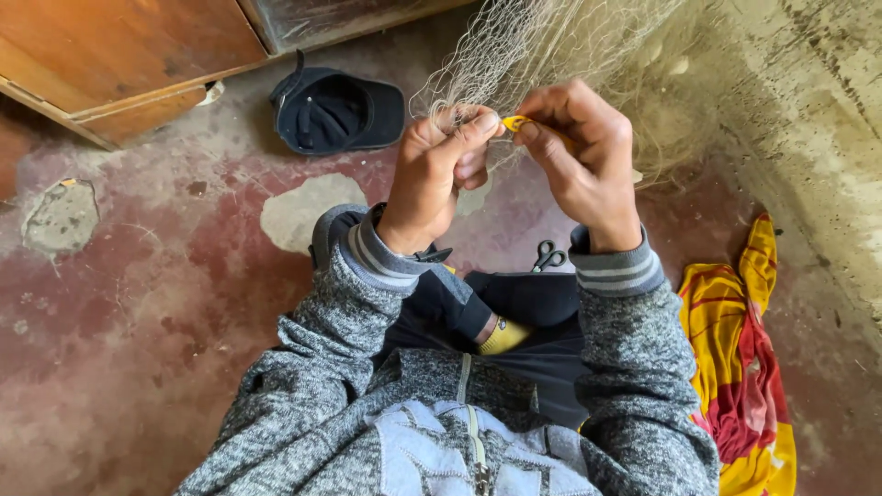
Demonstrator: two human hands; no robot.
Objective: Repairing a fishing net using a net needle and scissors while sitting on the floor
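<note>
So, scissors [548, 256] sit unused on the lap while the left hand [441, 170] pinches the pale fishing net [533, 46] and the right hand [583, 152] grips a yellow netting needle [514, 121], looks mid-knot, needing steady tension next.

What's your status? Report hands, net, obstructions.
Left hand pinching fine net. Right hand gripping yellow netting needle. Scissors on lap, nothing in the way.
</note>
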